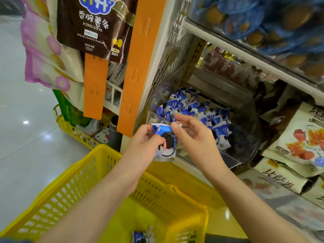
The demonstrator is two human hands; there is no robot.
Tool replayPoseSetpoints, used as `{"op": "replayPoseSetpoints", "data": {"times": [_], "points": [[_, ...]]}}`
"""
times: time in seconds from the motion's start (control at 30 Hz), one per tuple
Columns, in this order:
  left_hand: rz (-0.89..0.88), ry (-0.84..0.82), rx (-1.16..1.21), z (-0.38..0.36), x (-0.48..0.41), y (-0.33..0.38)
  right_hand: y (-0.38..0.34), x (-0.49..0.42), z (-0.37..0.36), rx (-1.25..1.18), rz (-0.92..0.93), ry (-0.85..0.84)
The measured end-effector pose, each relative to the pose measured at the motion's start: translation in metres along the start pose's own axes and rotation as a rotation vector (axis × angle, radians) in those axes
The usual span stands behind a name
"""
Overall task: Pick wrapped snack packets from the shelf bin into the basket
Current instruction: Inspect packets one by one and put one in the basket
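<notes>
**Desk:** What could you read on the packet?

**Operator:** Not much. The snack packet (164, 141) had a blue and white wrapper printed with a dark sandwich biscuit. Its oval logo and the red strip of lettering were too blurred for me to read.

**Desk:** Which way did it lie?

**Operator:** Its long axis ran up and down in my view. The top seam pointed toward the shelf bin (242, 109) and the printed face was turned to me. It sat above the far rim of the yellow basket (70, 190), just in front of the bin.

**Desk:** And the hands?

**Operator:** My left hand (145, 142) gripped the packet by its left side. My right hand (194, 135) had loosely bent fingers and its thumb at the packet's upper right corner. I couldn't tell whether it pinched.

**Desk:** What was around it?

**Operator:** Matching wrapped packets (185, 106) were heaped in the bin, and one more packet (139, 236) lay in the basket. An orange strip (138, 67) hung just left of the bin. Beside that was a brown bag (93, 23) reading "POTATO STICKS" and "GRILLED WAGYU FLAVOR". Cream pouches (298, 137) stood to the right.
</notes>
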State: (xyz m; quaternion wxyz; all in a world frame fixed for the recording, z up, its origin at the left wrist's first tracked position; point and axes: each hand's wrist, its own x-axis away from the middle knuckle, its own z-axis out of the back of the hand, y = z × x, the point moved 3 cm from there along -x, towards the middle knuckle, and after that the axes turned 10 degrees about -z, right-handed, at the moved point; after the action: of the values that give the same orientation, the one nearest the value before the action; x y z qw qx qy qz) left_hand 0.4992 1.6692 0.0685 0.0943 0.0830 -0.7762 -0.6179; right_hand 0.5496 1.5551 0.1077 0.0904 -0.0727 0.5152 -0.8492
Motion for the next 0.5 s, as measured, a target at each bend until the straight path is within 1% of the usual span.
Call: {"op": "replayPoseSetpoints", "data": {"times": [0.1, 0.17, 0.27, 0.37, 0.5], "points": [[-0.099, -0.006, -0.067, 0.004, 0.003, 0.000, 0.002, 0.003, 0.000, 0.017, -0.011, -0.053], [-0.146, -0.030, -0.109, 0.006, 0.005, -0.001, 0.006, 0.005, 0.001, -0.022, -0.051, -0.117], [-0.172, -0.080, -0.142, 0.006, 0.006, -0.006, 0.015, 0.007, 0.002, -0.141, -0.153, -0.199], [-0.203, -0.112, -0.157, 0.003, 0.007, -0.008, 0.023, 0.007, 0.004, -0.171, -0.228, -0.247], [-0.206, -0.155, -0.119, 0.001, 0.008, -0.009, 0.027, 0.007, 0.005, -0.163, -0.203, -0.247]]}}
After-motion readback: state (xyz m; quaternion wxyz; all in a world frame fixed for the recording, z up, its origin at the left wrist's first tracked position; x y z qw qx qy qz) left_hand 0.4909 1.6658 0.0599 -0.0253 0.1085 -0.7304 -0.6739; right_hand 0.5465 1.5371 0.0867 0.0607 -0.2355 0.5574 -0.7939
